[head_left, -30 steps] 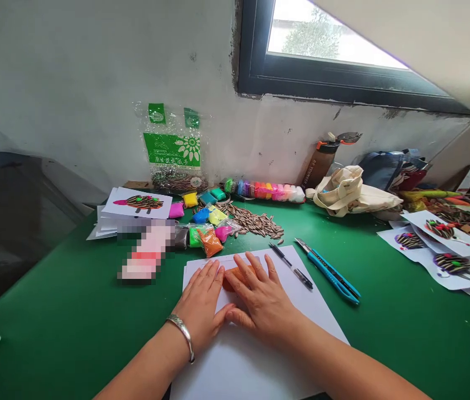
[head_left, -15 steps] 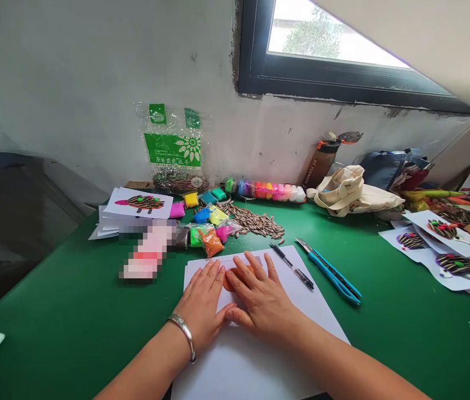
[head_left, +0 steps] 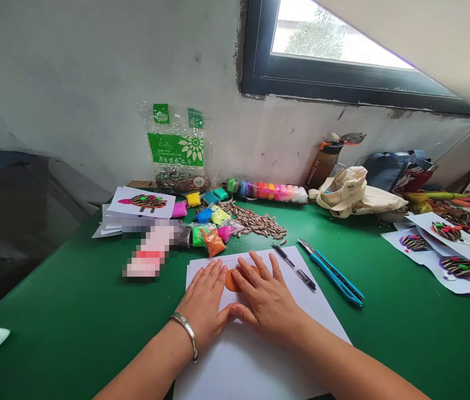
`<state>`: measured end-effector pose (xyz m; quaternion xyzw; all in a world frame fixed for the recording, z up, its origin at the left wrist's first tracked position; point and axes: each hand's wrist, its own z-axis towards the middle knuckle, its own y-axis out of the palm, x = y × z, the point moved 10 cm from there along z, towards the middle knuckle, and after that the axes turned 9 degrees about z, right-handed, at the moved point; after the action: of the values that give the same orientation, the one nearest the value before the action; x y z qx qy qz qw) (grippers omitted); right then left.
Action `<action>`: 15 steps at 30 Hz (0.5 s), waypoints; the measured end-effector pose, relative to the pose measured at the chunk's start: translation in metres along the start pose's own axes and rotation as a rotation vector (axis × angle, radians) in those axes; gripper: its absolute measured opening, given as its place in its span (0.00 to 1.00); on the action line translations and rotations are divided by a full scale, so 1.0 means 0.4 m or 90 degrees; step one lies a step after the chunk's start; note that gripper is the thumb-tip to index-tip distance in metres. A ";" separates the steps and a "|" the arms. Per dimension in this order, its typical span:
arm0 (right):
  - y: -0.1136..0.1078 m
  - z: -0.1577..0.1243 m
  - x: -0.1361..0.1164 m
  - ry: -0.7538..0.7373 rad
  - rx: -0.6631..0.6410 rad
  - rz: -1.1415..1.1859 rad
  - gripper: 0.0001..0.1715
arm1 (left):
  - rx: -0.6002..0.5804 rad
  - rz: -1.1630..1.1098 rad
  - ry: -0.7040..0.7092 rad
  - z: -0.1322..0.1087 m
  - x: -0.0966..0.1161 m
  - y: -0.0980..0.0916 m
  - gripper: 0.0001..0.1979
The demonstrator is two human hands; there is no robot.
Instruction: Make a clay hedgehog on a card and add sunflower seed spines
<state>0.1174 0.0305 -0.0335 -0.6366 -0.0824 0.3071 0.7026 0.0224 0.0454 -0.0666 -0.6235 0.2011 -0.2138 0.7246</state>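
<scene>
A flattened patch of orange modelling clay [head_left: 230, 282] lies on the white paper [head_left: 235, 361], partly hidden under my fingers. My right hand [head_left: 266, 297] rests over the clay with its fingers spread, their tips reaching past its far side. Flat on the paper just left of the clay is my left hand [head_left: 205, 297], its fingers stretched out and close together. The two thumbs meet below the clay. A black pen [head_left: 294, 266] lies on the paper's upper right, and a blue utility knife [head_left: 330, 271] sits on the green table beside the sheet.
Clay packets, including an orange one [head_left: 213, 241], lie beyond the paper near loose sunflower seeds [head_left: 255, 219]. Seed-decorated pictures [head_left: 141, 202] are stacked at left, with more pictures [head_left: 458, 266] at right. A bottle [head_left: 322, 164] and cloth bag [head_left: 343, 191] stand by the wall.
The view has shifted slightly, moving everything a little to the right. My right fingers have shifted slightly over the clay, showing more orange; my left hand stays flat beside it.
</scene>
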 end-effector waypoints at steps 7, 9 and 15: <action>0.008 -0.024 0.050 0.023 0.008 -0.028 0.36 | -0.033 -0.004 0.001 0.007 0.010 -0.014 0.38; 0.010 -0.029 0.055 0.015 0.010 -0.039 0.37 | -0.040 -0.003 -0.002 0.007 0.010 -0.014 0.38; 0.017 -0.032 0.056 0.009 0.013 -0.058 0.38 | -0.051 -0.004 -0.004 0.007 0.009 -0.008 0.39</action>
<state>0.1396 0.0318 -0.0483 -0.6271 -0.1027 0.2711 0.7230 0.0266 0.0453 -0.0630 -0.6534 0.2051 -0.2055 0.6991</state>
